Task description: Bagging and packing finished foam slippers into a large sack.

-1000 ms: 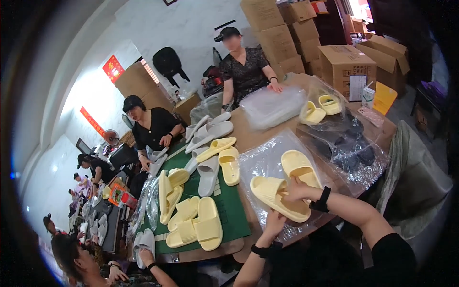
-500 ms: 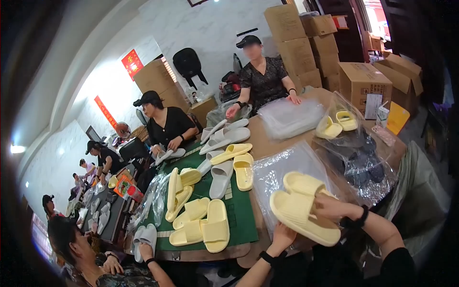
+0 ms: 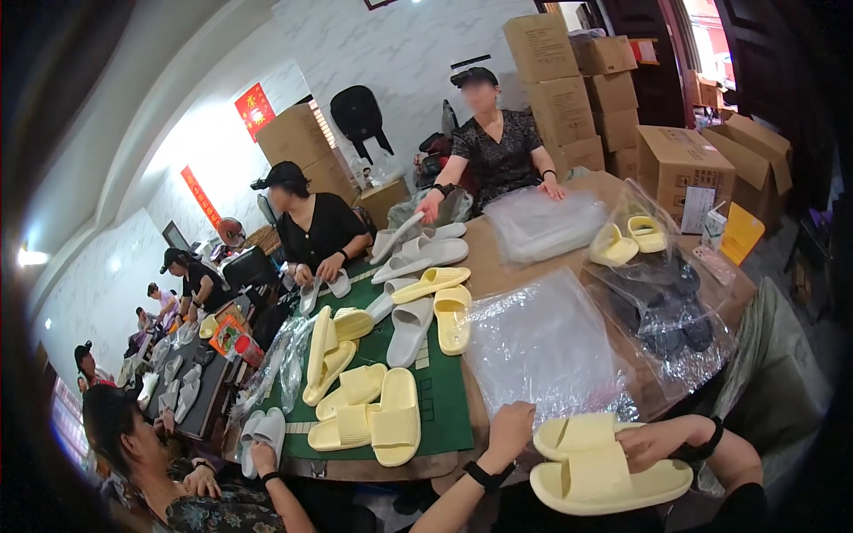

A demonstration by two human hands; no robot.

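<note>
In my right hand [image 3: 656, 441] is a pair of pale yellow slippers [image 3: 613, 484], gripped at the straps near the table's front edge. My left hand [image 3: 512, 426] is apart from the pair, beside the near edge of a stack of clear plastic bags [image 3: 542, 342]. Its fingers are curled, and whether they pinch anything is hidden. Left of the bags, more yellow slippers [image 3: 396, 417] lie on a green mat [image 3: 449, 413], some stacked crosswise. Grey slippers [image 3: 410, 333] lie among them.
At right, bagged yellow slippers [image 3: 647, 233] lie beside dark slippers [image 3: 666, 311] under plastic. A person across the table [image 3: 489, 142] holds a grey slipper and rests a hand on more bags [image 3: 551, 222]. Co-workers at left handle grey slippers. Cartons [image 3: 684, 169] stand behind.
The yellow pair has moved down and right with my right hand. My left hand has come off the slippers toward the bags. The person across has reached a grey slipper.
</note>
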